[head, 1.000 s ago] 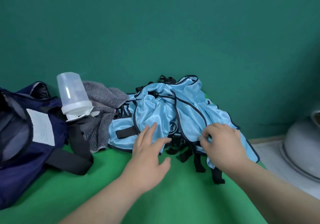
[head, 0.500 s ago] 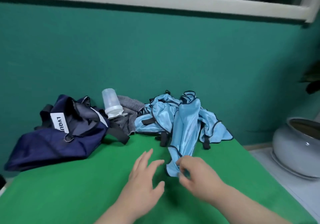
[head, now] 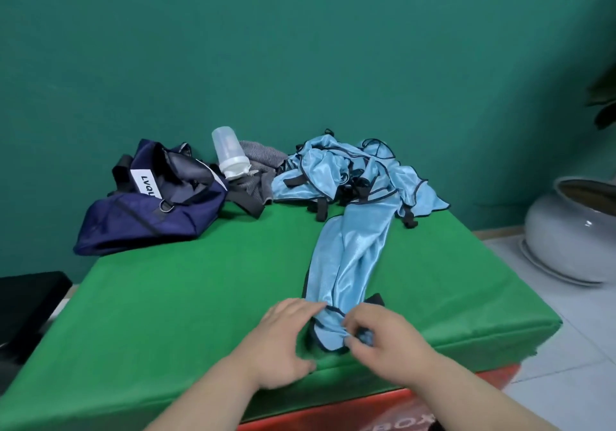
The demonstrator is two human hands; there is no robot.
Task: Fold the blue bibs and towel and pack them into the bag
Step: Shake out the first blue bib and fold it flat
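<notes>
At near edge, R hand (head: 383,344) pinches bib (head: 350,257), L hand (head: 283,340) flat.

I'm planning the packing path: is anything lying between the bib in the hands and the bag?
Nothing visible. Only green table shows between the bib and the bag; the bottle and towel sit farther back, beside the bag.

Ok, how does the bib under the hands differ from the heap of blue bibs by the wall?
The near bib lies stretched out long toward the person; the heap of bibs is bunched by the wall. The right hand pinches the near bib's end and the left hand touches it; no hand touches the heap. Both are shiny light blue with dark trim.
</notes>
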